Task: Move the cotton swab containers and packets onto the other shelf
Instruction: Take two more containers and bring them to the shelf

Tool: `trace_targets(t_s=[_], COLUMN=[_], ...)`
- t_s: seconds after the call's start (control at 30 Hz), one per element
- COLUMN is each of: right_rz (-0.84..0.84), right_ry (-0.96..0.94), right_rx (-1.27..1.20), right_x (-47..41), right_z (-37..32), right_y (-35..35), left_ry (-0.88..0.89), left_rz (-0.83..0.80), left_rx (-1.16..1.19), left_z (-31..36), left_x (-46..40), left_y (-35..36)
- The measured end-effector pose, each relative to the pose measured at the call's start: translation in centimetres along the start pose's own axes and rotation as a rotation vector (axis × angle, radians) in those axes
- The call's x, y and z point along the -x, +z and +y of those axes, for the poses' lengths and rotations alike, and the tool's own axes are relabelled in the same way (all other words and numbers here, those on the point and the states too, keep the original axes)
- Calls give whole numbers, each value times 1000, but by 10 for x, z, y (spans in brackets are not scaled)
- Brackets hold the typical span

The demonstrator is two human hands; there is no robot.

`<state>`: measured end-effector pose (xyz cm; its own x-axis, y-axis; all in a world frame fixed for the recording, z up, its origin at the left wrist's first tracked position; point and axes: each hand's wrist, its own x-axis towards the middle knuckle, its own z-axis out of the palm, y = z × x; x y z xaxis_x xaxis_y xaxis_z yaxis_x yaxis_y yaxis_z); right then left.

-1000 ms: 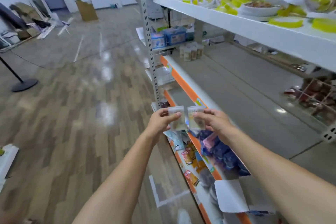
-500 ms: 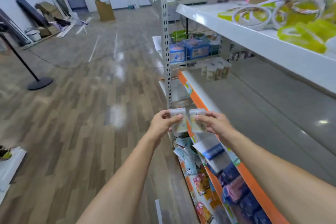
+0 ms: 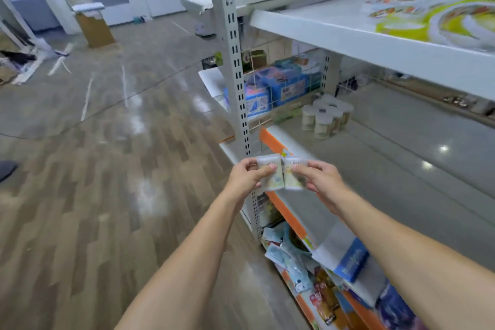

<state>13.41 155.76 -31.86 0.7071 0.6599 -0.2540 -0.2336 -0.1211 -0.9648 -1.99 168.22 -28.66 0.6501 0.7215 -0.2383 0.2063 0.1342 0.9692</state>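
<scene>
We hold one cotton swab container in each hand, out in front of the shelf's orange front edge (image 3: pixel 270 142), close to the upright post (image 3: pixel 237 75). Our left hand (image 3: pixel 247 177) has its grip closed round the left container (image 3: pixel 272 174), thumb across the front and fingers curled behind. Our right hand (image 3: pixel 320 179) grips the right container (image 3: pixel 293 174) the same way, thumb on the front face. The two containers are upright, side by side and touching or nearly so, above the shelf's front edge and not resting on it.

On the grey shelf (image 3: pixel 388 169), towards its far left corner, a cluster of like containers (image 3: pixel 325 118) stands upright, packed together. Behind a wire divider beyond them lie blue packs (image 3: pixel 284 86). Under the shelf's front edge, on a lower shelf, we see packets (image 3: pixel 289 257) lying in a loose jumble. The white shelf above (image 3: pixel 348 40) carries yellow-green goods at its right end.
</scene>
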Motion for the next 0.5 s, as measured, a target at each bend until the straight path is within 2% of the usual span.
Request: trace_targets(t_s=[0.23,0.4,0.5], right_rz=[319,550,628], right_ry=[-13,-94,-99], right_rx=[-61,68,175], right_x=[-46,-77,-95], right_z=[-7,-18,-22], right_y=[19,8,2], left_ry=[89,187,257], left_rz=[-104,-163,-176], left_rx=[-70,-124,-149], left_z=[23,29,29], left_x=[-80,-131,-158], left_y=[-7,8,21])
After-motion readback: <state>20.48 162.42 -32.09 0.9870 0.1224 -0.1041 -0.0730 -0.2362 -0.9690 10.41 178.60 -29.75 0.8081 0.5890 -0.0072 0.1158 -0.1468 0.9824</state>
